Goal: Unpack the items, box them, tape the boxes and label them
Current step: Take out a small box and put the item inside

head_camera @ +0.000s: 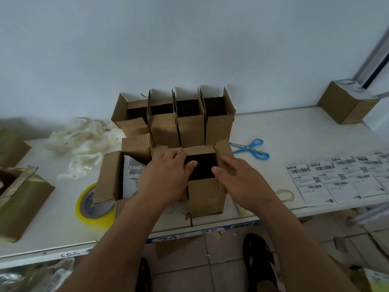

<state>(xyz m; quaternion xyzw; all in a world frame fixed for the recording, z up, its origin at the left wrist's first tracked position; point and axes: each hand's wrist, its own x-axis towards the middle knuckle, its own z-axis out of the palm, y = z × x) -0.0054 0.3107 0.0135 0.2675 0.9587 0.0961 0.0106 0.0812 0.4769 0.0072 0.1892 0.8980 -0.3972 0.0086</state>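
Observation:
A small open cardboard box (207,197) stands near the table's front edge, its dark inside showing. My left hand (166,178) rests on its left flap, fingers laid flat over the rim and thumb at the opening. My right hand (240,180) lies against the right flap, fingers straight and thumb at the opening's edge. Behind it stands a row of several open boxes (174,121). To the left, another open box (113,178) holds a printed item. Yellow tape (94,209) lies beneath it. Shipping labels (336,180) lie at right.
Blue scissors (250,149) lie right of the boxes. Crumpled white wrapping (82,142) is piled at back left. A labelled closed box (347,104) sits at far right. Worn cartons (19,199) stand at the left edge. The white table (273,127) ends just before my feet.

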